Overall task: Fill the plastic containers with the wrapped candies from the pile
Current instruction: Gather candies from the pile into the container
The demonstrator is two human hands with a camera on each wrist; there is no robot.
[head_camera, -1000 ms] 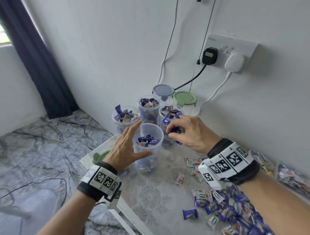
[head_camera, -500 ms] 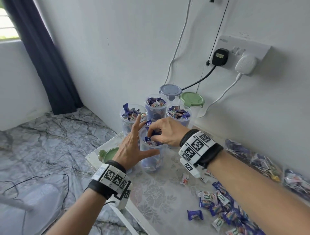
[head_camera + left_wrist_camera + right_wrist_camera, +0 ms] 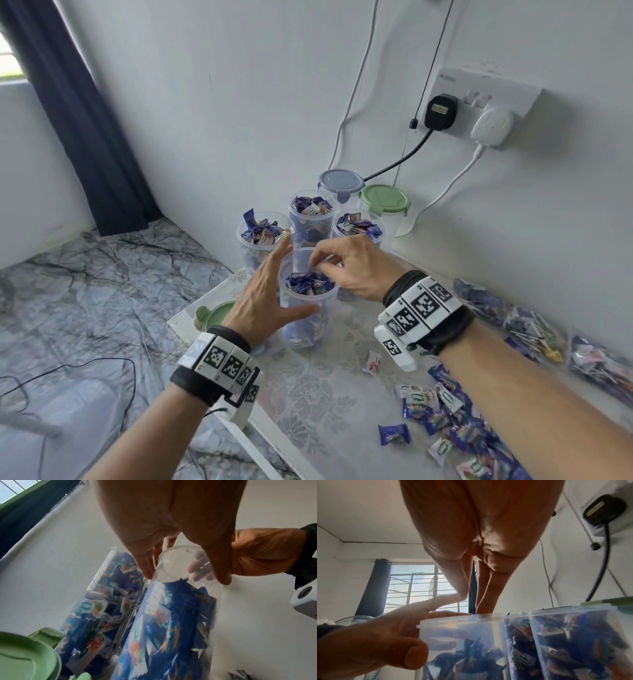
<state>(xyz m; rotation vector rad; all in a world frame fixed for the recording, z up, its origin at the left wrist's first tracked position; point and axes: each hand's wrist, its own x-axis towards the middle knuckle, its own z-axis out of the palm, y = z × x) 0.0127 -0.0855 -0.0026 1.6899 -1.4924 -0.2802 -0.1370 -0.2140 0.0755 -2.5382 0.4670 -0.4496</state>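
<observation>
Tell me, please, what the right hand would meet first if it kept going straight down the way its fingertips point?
Most likely the wrapped candies inside the front container: the right hand hangs over its open mouth, fingertips pointing down inside the rim. Depth is unclear, so the rim could come first.

Black plug (image 3: 441,111) in wall socket (image 3: 486,102); dark curtain (image 3: 78,123).
</observation>
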